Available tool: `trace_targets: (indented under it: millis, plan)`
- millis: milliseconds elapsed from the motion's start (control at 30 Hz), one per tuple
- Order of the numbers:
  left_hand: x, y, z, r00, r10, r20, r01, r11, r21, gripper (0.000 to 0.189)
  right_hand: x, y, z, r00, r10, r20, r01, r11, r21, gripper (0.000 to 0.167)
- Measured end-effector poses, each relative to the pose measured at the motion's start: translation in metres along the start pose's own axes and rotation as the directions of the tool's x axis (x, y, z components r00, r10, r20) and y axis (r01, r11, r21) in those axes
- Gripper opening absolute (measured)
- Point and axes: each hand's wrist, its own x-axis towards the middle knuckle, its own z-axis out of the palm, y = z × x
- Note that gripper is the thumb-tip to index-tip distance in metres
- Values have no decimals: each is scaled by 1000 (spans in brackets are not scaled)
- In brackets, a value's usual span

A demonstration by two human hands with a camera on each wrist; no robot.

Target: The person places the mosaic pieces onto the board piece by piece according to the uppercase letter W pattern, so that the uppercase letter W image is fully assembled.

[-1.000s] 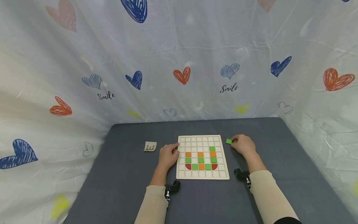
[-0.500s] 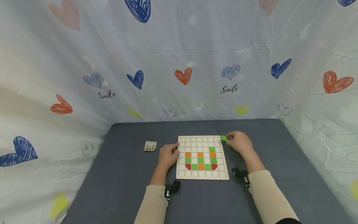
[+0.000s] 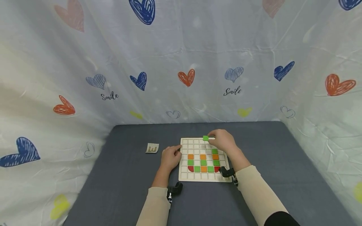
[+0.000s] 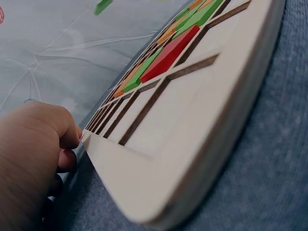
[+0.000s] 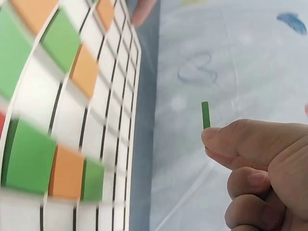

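A pale wooden grid board (image 3: 184, 177) lies on the dark cloth, with green, orange and red tiles set in several of its cells. My left hand (image 3: 170, 158) touches the board's left edge with an outstretched index finger. In the left wrist view that hand (image 4: 36, 154) is seen from behind, fingertip right at the board's rim. Between thumb and index finger, my right hand (image 3: 223, 140) pinches a green square tile (image 3: 205, 138) over the board's far edge. The right wrist view shows this tile (image 5: 206, 114) edge-on, its lower end hidden by the fingers.
A small pattern card (image 3: 152, 148) lies left of the board. Dark cloth (image 3: 135, 175) covers the table, and a white curtain (image 3: 158, 62) printed with hearts hangs behind and at both sides. A black wrist camera (image 3: 227, 172) overhangs the board's right edge.
My right hand has carried the green tile leftward from beside the board to over its far edge. The left hand has stayed at the left edge.
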Motion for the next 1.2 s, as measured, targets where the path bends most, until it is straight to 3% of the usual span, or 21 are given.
trace_targets:
  millis: [233, 467, 833, 1200]
  plan:
    - [0, 0, -1, 1000, -5, 5, 5, 1000, -7, 43, 10, -32, 11, 996, -51, 71, 54, 998, -41, 29]
    - [1, -1, 0, 1000, -2, 8, 2, 1000, 3, 42, 18, -51, 27, 987, -53, 149, 69, 993, -100, 27]
    - [1, -1, -2, 1000, 19, -9, -19, 1000, -3, 41, 24, -52, 57, 973, -22, 230, 65, 981, -184, 25]
    - [2, -2, -1, 999, 38, -20, -38, 999, -6, 41, 24, -49, 63, 966, -47, 255, 97, 977, -187, 22]
